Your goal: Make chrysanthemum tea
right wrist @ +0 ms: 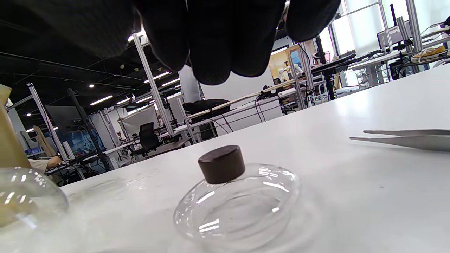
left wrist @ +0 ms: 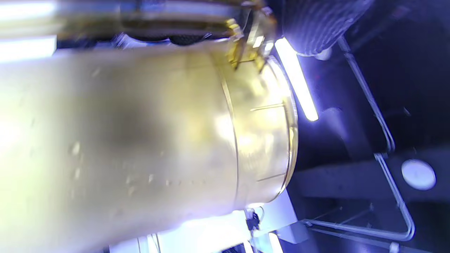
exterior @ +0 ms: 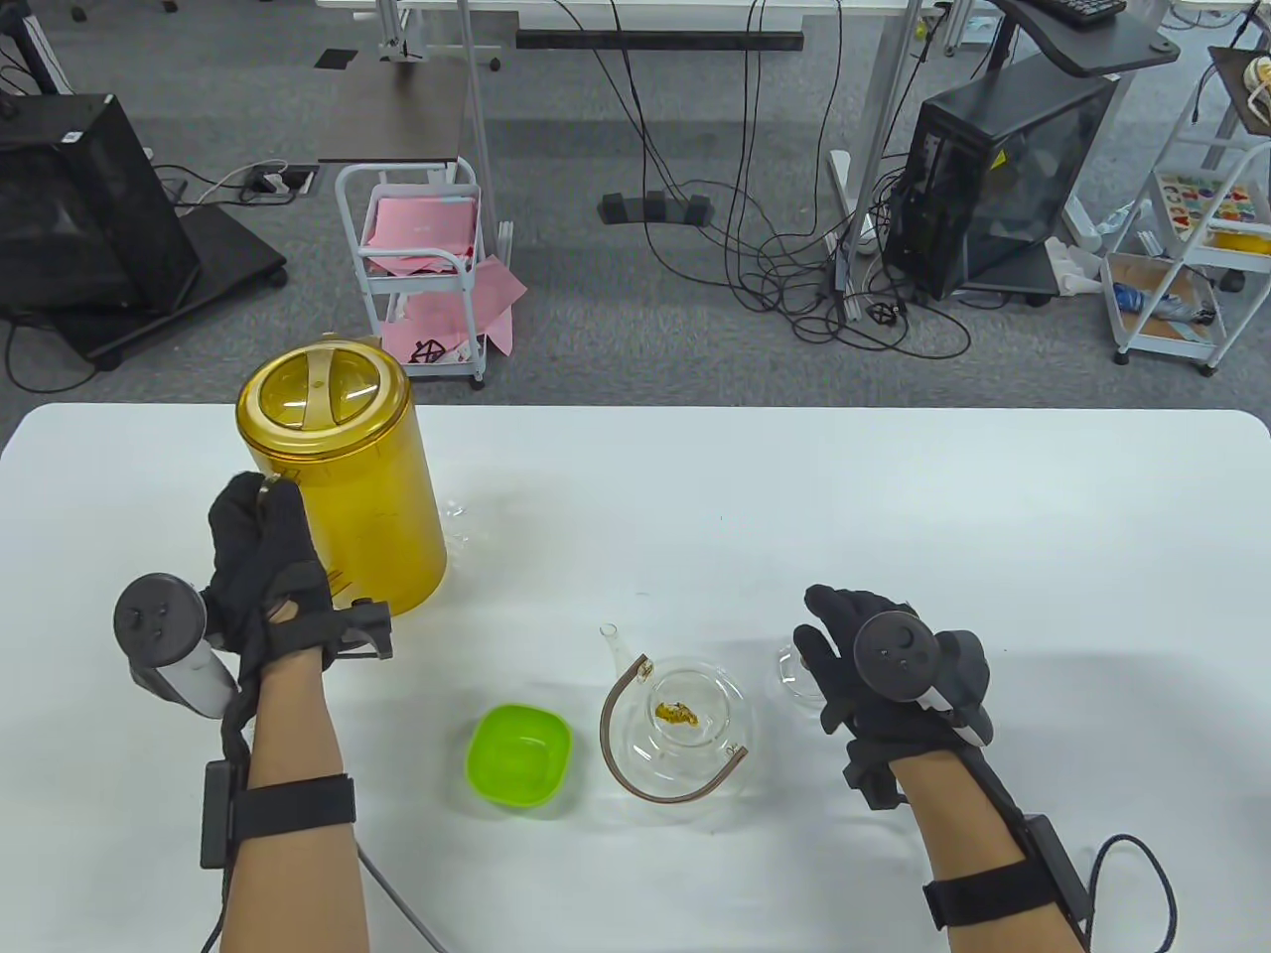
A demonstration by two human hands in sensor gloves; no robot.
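Observation:
A tall amber pitcher (exterior: 343, 476) with a lid stands at the table's left; it fills the left wrist view (left wrist: 140, 140). My left hand (exterior: 260, 546) grips its handle, which the glove hides. A glass teapot (exterior: 685, 740) with a brown handle sits near the front, its top uncovered, with yellow chrysanthemum (exterior: 677, 712) inside. Its glass lid (right wrist: 239, 207) with a dark knob (right wrist: 221, 164) lies on the table to the right. My right hand (exterior: 829, 645) hovers just above the lid, its fingers (right wrist: 211, 45) relaxed and clear of the knob.
A green bowl (exterior: 518, 754) sits left of the teapot. Metal tweezers (right wrist: 404, 138) lie on the table right of the lid. A small clear glass piece (exterior: 455, 511) shows beside the pitcher. The white table (exterior: 794, 496) stretches back to its far edge.

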